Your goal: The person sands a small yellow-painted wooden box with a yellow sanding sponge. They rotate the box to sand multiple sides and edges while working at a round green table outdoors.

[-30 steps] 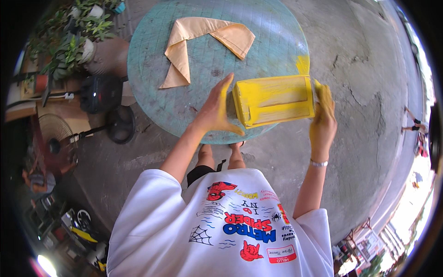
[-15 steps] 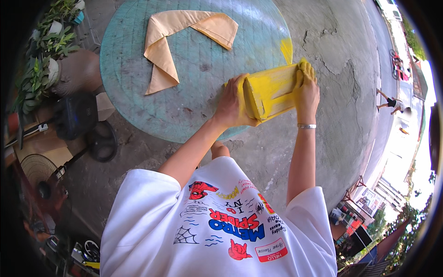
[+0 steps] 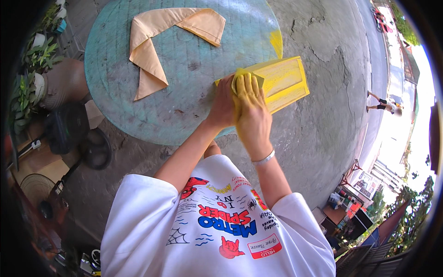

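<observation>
A yellow wooden box (image 3: pixel 288 83), its paint worn to bare wood in patches, is held over the right edge of the round table. My left hand (image 3: pixel 223 104) is closed round the box's left end, with its fingers partly hidden behind my right hand. My right hand (image 3: pixel 253 111), yellow with dust or paint, presses on the box's upper face close to the left hand. Under its fingers shows the edge of a yellowed flat piece (image 3: pixel 259 81) that looks like sandpaper. A tan folded strip (image 3: pixel 147 39), like cloth, lies on the table to the left.
The round green-blue table (image 3: pixel 110 69) has a yellow smear at its right edge. Potted plants (image 3: pixel 41 57), a black speaker-like case (image 3: pixel 69 127) and a fan (image 3: pixel 37 194) stand at the left. Cracked concrete floor (image 3: pixel 323 92) spreads right, where a person (image 3: pixel 383 104) walks far off.
My right hand has slid left along the box, from its far right end to beside my left hand. The left hand keeps its hold. The view has shifted slightly.
</observation>
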The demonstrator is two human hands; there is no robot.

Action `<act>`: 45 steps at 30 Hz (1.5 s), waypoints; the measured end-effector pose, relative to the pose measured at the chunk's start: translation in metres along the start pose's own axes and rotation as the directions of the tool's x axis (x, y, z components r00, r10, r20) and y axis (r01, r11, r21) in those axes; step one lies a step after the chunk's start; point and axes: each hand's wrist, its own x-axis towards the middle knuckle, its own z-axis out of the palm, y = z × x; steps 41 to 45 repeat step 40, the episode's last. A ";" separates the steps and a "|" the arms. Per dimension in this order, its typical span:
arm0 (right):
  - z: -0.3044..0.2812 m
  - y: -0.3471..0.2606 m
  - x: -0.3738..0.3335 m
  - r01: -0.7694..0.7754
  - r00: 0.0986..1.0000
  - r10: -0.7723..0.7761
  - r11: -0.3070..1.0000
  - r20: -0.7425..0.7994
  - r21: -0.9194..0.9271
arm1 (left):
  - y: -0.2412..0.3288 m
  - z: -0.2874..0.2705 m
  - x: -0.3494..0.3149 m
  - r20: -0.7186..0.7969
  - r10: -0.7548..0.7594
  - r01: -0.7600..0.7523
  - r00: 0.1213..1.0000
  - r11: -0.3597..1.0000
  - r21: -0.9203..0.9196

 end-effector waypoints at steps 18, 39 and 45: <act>0.016 0.072 0.022 -0.136 0.990 0.132 0.988 -0.056 -0.074 | 0.004 -0.002 0.019 0.135 0.003 0.014 0.991 0.992 -0.122; 0.010 -0.024 -0.004 -0.132 0.991 0.130 0.990 0.039 0.054 | -0.020 0.009 0.000 0.086 0.037 -0.035 0.996 0.999 -0.030; 0.015 0.003 -0.005 -0.023 0.998 0.021 0.999 0.067 0.023 | -0.014 0.013 -0.010 -0.010 0.029 -0.028 1.000 0.998 0.053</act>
